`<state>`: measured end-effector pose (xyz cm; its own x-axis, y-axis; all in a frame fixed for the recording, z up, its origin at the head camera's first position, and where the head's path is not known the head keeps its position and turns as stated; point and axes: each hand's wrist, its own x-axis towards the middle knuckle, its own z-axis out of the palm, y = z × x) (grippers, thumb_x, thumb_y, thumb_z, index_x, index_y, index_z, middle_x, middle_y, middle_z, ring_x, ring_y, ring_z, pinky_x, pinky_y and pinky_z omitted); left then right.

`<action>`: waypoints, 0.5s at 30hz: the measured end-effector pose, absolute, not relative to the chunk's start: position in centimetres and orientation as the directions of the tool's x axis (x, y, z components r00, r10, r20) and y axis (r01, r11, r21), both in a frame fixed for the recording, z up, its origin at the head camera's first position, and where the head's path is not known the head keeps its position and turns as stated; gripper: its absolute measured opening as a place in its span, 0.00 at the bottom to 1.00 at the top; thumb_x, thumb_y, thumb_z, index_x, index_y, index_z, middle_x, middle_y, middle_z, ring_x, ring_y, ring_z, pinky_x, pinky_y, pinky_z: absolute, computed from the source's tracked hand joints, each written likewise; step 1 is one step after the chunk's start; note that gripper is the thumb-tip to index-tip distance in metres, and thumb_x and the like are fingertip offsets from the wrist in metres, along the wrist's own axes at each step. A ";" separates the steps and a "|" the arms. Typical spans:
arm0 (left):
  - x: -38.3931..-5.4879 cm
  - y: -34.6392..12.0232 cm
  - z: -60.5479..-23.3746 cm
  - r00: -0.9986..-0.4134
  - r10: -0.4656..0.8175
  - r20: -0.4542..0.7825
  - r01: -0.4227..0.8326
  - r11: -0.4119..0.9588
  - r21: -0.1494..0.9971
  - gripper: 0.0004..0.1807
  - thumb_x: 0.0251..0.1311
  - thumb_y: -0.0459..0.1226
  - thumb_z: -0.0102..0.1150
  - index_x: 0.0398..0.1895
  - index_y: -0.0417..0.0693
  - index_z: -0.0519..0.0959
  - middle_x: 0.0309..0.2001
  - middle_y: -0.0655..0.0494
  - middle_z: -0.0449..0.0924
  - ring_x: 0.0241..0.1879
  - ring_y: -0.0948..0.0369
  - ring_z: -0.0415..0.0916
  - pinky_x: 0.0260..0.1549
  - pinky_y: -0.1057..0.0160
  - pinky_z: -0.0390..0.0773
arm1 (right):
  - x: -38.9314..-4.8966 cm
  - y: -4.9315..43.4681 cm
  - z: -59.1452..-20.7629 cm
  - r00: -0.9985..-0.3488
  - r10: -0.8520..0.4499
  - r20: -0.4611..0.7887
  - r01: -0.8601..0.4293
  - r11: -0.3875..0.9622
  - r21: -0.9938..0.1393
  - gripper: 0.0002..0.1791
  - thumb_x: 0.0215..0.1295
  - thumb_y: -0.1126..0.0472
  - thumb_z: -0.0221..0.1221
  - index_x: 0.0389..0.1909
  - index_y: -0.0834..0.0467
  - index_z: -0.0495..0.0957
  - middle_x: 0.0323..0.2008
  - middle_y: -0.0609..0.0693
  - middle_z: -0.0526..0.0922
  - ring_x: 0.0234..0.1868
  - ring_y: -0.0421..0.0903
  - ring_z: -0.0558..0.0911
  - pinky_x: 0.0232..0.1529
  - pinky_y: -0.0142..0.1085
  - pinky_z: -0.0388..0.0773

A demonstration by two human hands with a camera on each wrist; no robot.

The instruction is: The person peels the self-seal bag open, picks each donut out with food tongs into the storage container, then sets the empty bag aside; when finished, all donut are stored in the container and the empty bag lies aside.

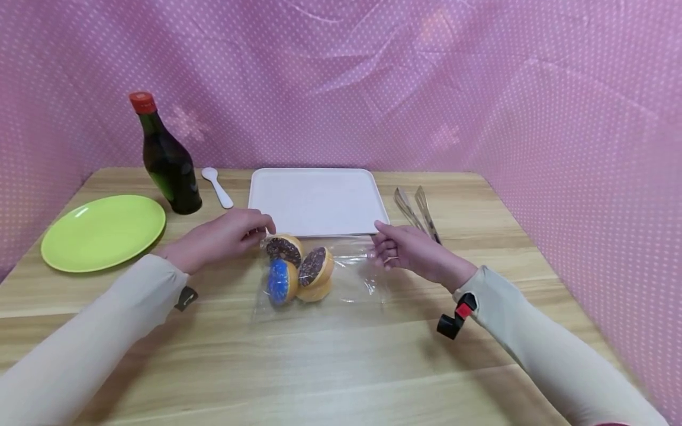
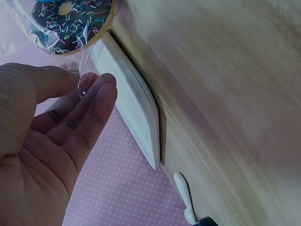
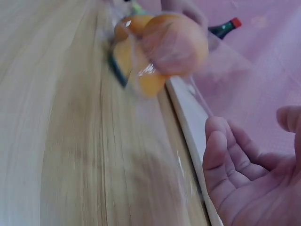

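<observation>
A clear plastic bag (image 1: 354,278) with several donuts (image 1: 315,267) inside is held above the wooden table; some donuts have dark icing with sprinkles, and one has blue icing (image 1: 278,282). My left hand (image 1: 234,232) pinches a corner of the bag between thumb and fingers, as the left wrist view shows, beside a dark sprinkled donut (image 2: 70,26). At the bag's opposite end is my right hand (image 1: 412,251), its thumb lifted apart from the loosely bent fingers (image 3: 216,155). The bag's edge runs to those fingertips in the right wrist view.
Behind the bag lies a white rectangular tray (image 1: 319,201). Metal tongs (image 1: 418,213) rest to its right, a white spoon (image 1: 218,188) to its left. Farther left stand a dark bottle with a red cap (image 1: 169,160) and a green plate (image 1: 103,234). A pink dotted curtain (image 1: 341,89) surrounds the table.
</observation>
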<state>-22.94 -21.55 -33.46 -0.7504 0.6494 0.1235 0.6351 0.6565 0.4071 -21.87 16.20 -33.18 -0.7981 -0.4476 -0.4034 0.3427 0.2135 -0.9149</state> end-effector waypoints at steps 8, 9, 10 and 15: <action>-22.4 -20.9 -33.3 -0.781 0.616 0.103 0.585 0.665 0.463 0.12 0.69 0.27 0.59 0.50 0.46 0.86 0.46 0.50 0.88 0.44 0.58 0.82 0.48 0.50 0.84 | -21.6 14.4 -33.3 -0.834 -0.410 -0.370 0.334 0.159 -0.929 0.10 0.81 0.62 0.50 0.41 0.60 0.79 0.31 0.42 0.83 0.32 0.35 0.81 0.34 0.27 0.79; -22.3 -20.8 -33.3 -0.782 0.614 0.103 0.584 0.665 0.466 0.12 0.69 0.27 0.60 0.50 0.46 0.86 0.47 0.50 0.88 0.45 0.57 0.83 0.49 0.50 0.84 | -21.6 14.4 -33.3 -0.837 -0.411 -0.360 0.326 0.153 -0.933 0.10 0.81 0.63 0.51 0.41 0.59 0.80 0.31 0.41 0.83 0.32 0.34 0.81 0.34 0.27 0.79; -22.2 -20.8 -33.4 -0.782 0.614 0.107 0.586 0.665 0.463 0.12 0.69 0.27 0.60 0.50 0.46 0.87 0.47 0.49 0.88 0.46 0.56 0.83 0.51 0.49 0.84 | -21.6 14.4 -33.4 -0.841 -0.411 -0.352 0.319 0.150 -0.936 0.10 0.81 0.63 0.51 0.40 0.59 0.80 0.31 0.42 0.84 0.33 0.34 0.81 0.34 0.27 0.79; -22.0 -20.6 -33.8 -0.758 0.634 0.155 0.627 0.640 0.444 0.12 0.67 0.25 0.61 0.50 0.41 0.86 0.47 0.47 0.88 0.50 0.52 0.84 0.54 0.47 0.83 | -21.5 14.3 -33.5 -0.848 -0.422 -0.321 0.294 0.131 -0.947 0.10 0.81 0.63 0.51 0.39 0.58 0.79 0.34 0.42 0.83 0.34 0.35 0.81 0.34 0.27 0.78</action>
